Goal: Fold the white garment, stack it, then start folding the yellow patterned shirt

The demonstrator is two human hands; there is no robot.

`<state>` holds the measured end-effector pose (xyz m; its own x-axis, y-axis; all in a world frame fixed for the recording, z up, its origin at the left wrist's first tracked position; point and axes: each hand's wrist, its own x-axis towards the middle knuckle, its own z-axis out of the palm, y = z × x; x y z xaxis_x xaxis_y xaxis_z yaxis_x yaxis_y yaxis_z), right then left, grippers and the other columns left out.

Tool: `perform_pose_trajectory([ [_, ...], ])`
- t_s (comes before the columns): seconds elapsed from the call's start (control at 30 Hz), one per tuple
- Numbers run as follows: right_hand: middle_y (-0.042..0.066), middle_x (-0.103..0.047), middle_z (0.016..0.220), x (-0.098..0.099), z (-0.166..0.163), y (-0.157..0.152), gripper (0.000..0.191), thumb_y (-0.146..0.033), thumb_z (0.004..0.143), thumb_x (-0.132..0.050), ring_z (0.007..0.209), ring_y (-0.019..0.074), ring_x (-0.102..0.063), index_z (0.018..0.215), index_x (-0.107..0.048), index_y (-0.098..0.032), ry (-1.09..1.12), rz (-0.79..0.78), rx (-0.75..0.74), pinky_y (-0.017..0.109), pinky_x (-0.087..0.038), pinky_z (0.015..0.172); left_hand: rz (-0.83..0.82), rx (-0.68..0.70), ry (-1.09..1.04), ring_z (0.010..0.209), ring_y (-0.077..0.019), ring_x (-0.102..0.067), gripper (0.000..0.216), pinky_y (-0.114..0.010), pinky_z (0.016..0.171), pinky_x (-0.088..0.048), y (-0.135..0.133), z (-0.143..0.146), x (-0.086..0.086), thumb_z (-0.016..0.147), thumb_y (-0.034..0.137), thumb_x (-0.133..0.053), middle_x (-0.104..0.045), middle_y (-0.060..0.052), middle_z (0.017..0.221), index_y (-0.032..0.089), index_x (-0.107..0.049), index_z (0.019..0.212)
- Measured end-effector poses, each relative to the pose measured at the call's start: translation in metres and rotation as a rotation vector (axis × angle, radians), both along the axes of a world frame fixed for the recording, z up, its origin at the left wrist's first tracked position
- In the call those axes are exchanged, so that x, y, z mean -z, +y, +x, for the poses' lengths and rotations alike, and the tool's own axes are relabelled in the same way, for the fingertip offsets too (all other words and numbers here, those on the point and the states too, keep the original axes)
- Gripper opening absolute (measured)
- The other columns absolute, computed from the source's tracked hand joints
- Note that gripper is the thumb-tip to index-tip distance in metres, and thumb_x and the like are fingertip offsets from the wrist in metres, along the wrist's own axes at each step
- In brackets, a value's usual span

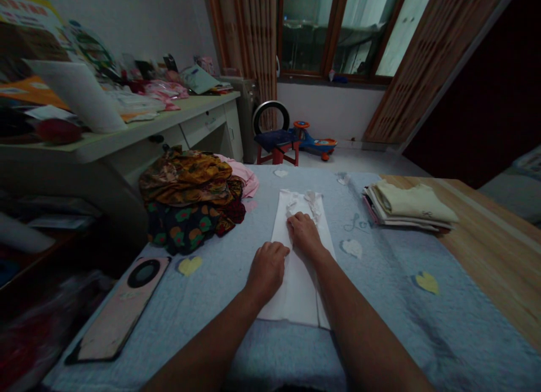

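White cloth (298, 290): left fingers (267, 248) bent over edge, right fingers (299, 216) bunched on upper part; pinch unclear.

Laden, across the wooden bench (486, 231) and its blue cloth (207, 319), with a clothes pile (190, 181), phone (120, 316), white garment (299, 290) and folded stack (408, 203).

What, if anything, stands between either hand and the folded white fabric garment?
Nothing visible: the left hand and right hand both touch the folded white fabric garment; the brown patterned cloth heap lies apart, to its left.
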<state>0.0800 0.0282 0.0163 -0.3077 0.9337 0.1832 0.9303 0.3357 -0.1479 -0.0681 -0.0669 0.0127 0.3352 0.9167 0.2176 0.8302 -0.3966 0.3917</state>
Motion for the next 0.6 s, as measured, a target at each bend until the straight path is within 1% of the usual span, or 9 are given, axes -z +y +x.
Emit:
perform_pose_trajectory([
  [0.07, 0.012, -0.060, 0.112, 0.000, 0.000, 0.000, 0.027, -0.024, 0.100, -0.042, 0.103, 0.0235, -0.049, 0.109, -0.066, -0.019, -0.009, -0.007, 0.005, 0.033, -0.037, 0.089, 0.008, -0.018, 0.040, 0.119, -0.0235, -0.052, 0.033, -0.040, 0.104, -0.041, 0.000, -0.001, 0.001, 0.091, 0.012, -0.048, -0.063, -0.007, 0.128, 0.021, -0.061, 0.120],
  [0.13, 0.012, -0.060, 0.112, 0.000, -0.001, -0.001, 0.026, -0.025, 0.100, -0.042, 0.103, 0.0237, -0.049, 0.109, -0.066, -0.019, -0.011, 0.000, 0.008, 0.033, -0.037, 0.088, -0.001, 0.001, 0.079, 0.131, -0.0239, -0.047, 0.038, -0.043, 0.112, -0.035, 0.000, -0.001, 0.005, 0.093, 0.015, -0.046, -0.057, -0.007, 0.140, 0.020, -0.057, 0.130],
  [0.27, 0.012, -0.061, 0.112, -0.002, -0.001, -0.002, 0.028, -0.025, 0.100, -0.040, 0.103, 0.0242, -0.049, 0.107, -0.067, -0.020, -0.016, 0.008, 0.012, 0.034, -0.037, 0.086, -0.023, 0.057, 0.159, 0.144, -0.0254, -0.034, 0.046, -0.048, 0.118, -0.026, -0.003, 0.000, 0.010, 0.098, 0.023, -0.042, -0.044, -0.007, 0.153, 0.021, -0.046, 0.143],
  [0.33, 0.012, -0.061, 0.112, -0.002, -0.002, -0.002, 0.027, -0.025, 0.100, -0.041, 0.104, 0.0248, -0.049, 0.106, -0.067, -0.020, -0.027, 0.000, 0.019, 0.034, -0.036, 0.085, -0.027, 0.073, 0.184, 0.146, -0.0256, -0.031, 0.049, -0.049, 0.119, -0.025, -0.005, 0.001, 0.011, 0.098, 0.026, -0.042, -0.040, -0.007, 0.156, 0.021, -0.042, 0.146],
  [0.43, 0.012, -0.060, 0.114, -0.002, -0.003, -0.002, 0.027, -0.027, 0.100, -0.041, 0.106, 0.0255, -0.048, 0.108, -0.066, -0.020, -0.036, -0.004, 0.033, 0.035, -0.036, 0.085, -0.025, 0.085, 0.199, 0.147, -0.0246, -0.030, 0.051, -0.050, 0.119, -0.025, -0.008, 0.001, 0.011, 0.098, 0.026, -0.041, -0.038, -0.008, 0.157, 0.020, -0.039, 0.148],
  [0.6, 0.012, -0.059, 0.115, 0.000, -0.005, -0.003, 0.029, -0.029, 0.102, -0.039, 0.106, 0.0252, -0.048, 0.111, -0.065, -0.021, -0.046, 0.007, 0.057, 0.035, -0.036, 0.085, -0.010, 0.122, 0.204, 0.145, -0.0235, -0.035, 0.048, -0.048, 0.119, -0.029, -0.016, 0.002, 0.010, 0.098, 0.020, -0.038, -0.042, -0.011, 0.154, 0.017, -0.044, 0.145],
])
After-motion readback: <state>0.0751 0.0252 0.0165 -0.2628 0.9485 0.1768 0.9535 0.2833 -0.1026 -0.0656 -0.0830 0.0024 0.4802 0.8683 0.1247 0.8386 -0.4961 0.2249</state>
